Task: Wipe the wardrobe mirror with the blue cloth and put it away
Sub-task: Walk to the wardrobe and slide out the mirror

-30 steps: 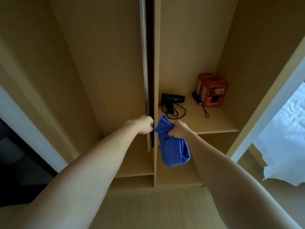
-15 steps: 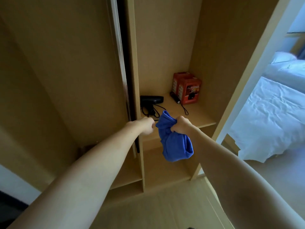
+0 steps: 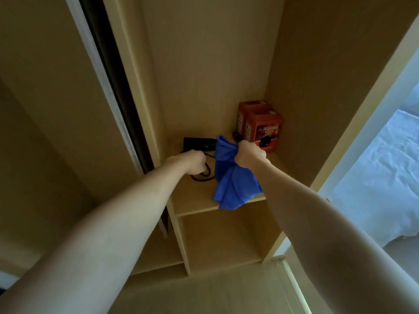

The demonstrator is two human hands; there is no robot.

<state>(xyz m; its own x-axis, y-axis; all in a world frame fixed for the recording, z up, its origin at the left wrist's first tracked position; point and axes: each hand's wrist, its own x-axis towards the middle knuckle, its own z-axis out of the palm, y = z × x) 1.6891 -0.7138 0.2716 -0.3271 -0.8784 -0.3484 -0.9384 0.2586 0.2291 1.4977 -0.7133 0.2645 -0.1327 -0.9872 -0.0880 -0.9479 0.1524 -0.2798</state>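
The right hand [image 3: 250, 154] has its fingers clamped on the bunched blue cloth [image 3: 233, 177], which hangs over the wardrobe shelf [image 3: 192, 200]. The left hand [image 3: 192, 162] is curled beside it; whether it holds anything cannot be told. Behind sit a black hair dryer [image 3: 199, 143] and red box [image 3: 258, 123].

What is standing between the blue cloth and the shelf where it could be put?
Nothing visible blocks it. The right hand holds the cloth over the shelf; bare board lies under it. The hair dryer, its cord and the red box sit further back.
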